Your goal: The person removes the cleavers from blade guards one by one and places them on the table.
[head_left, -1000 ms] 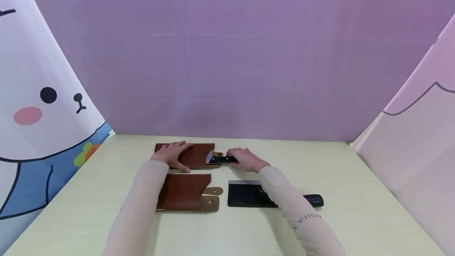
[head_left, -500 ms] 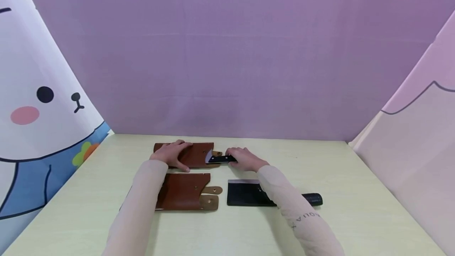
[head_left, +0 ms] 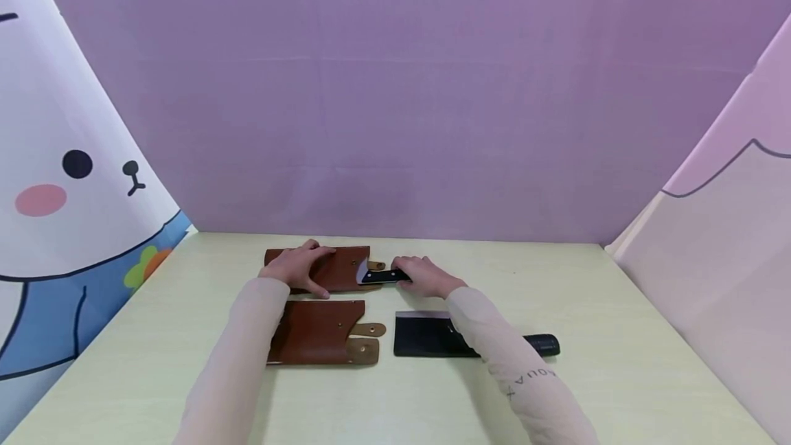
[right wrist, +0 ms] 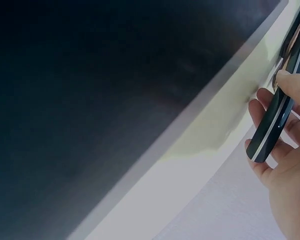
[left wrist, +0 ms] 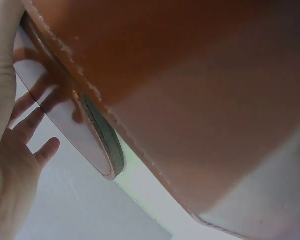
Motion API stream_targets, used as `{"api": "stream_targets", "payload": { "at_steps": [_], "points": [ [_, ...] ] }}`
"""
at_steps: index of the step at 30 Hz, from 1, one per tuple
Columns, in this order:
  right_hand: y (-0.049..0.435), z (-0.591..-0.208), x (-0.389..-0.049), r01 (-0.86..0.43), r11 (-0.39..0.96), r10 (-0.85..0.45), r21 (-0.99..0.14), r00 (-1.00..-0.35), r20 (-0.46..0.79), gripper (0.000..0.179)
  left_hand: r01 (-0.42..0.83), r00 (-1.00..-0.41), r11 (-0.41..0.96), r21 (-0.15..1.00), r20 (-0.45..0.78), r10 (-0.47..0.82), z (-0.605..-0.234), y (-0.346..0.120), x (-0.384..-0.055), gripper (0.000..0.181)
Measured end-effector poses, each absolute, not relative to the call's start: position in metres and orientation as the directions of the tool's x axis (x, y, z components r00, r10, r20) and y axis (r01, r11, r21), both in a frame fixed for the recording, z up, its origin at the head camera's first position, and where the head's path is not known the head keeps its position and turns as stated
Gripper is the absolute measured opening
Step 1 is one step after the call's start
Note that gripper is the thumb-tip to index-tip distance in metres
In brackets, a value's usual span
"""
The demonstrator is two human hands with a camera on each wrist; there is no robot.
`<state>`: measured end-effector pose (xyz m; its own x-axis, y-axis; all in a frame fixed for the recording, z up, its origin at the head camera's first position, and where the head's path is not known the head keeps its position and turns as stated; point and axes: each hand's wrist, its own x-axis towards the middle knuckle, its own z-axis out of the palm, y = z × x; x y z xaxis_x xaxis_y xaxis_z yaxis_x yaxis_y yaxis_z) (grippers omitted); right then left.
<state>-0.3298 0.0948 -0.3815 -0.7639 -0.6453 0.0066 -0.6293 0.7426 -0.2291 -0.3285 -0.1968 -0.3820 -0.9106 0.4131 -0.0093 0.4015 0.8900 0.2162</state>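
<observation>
The knife (head_left: 378, 277), gripped by the right hand (head_left: 428, 276), looks no deeper in the far sheath (head_left: 341, 270), where the left hand (head_left: 296, 268) rests spread.

knife handle (right wrist: 272, 125) looks glossy, far sheath (head_left: 341, 269) smooth leather.

One worktop (head_left: 618, 362), two brown leather sheaths (head_left: 342, 266) (head_left: 318, 332), one black-handled knife (head_left: 383, 277), one black cleaver (head_left: 426, 338), two straps (head_left: 369, 329) (head_left: 364, 350) on the sheath farther from the back edge.
</observation>
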Motion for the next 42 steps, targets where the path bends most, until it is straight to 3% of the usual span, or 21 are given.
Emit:
{"api": "stream_targets", "payload": {
  "at_steps": [22,34,42],
  "points": [
    [0.096,-0.381,-0.329,-0.646,0.721,-0.656,-0.249,-0.753,0.054,0.021,0.44,-0.896,0.876,0.196,0.026,0.444,-0.383,-0.202,-0.333,0.104],
    [0.102,-0.376,-0.323,-0.71,0.656,-0.701,-0.257,-0.699,0.143,0.022,0.463,-0.886,0.868,0.177,0.058,0.461,-0.372,-0.2,-0.323,0.101],
    [0.104,-0.374,-0.321,-0.71,0.638,-0.699,-0.299,-0.697,0.162,0.022,0.495,-0.869,0.857,0.144,0.073,0.489,-0.362,-0.201,-0.317,0.099]
  ]
}}
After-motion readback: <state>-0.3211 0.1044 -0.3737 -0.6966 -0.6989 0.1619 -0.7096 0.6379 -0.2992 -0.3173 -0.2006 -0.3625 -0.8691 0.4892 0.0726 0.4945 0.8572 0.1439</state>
